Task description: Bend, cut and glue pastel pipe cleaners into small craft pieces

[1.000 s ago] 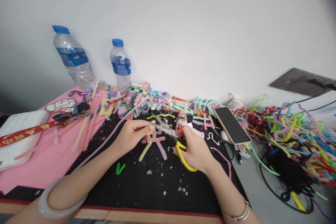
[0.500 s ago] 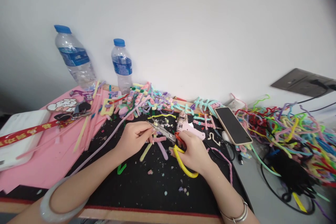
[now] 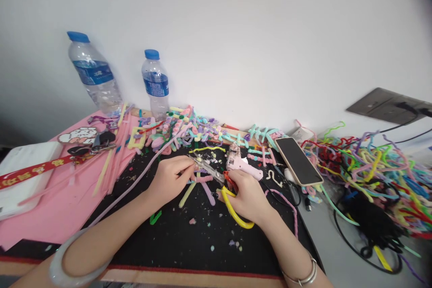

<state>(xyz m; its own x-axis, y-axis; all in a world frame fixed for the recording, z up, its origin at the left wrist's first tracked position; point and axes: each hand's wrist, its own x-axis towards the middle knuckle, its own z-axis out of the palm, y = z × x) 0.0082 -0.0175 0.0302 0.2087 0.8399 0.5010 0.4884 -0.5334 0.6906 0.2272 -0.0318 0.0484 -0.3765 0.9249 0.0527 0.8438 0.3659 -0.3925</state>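
Note:
My right hand (image 3: 248, 198) is closed round the yellow and red handles of a pair of scissors (image 3: 216, 179), whose metal blades point left and up. My left hand (image 3: 170, 178) pinches a small piece of pipe cleaner at the blade tips; what colour it is I cannot make out. Both hands work over a black mat (image 3: 189, 243) strewn with small fluffy clippings. A yellow stick (image 3: 186, 195) and a lilac stick (image 3: 208, 193) lie just below the hands. A long lilac pipe cleaner (image 3: 135, 182) runs under my left forearm.
Two water bottles (image 3: 92, 74) (image 3: 155, 83) stand at the wall. A pink glue gun (image 3: 241, 164), a phone (image 3: 297, 160) and heaps of coloured pipe cleaners (image 3: 371, 166) lie to the right, pink sheets (image 3: 50, 207) and a white box (image 3: 20, 175) to the left.
Both hands and the scissors have shifted slightly left and down. The pink glue gun behind my right hand shows more now.

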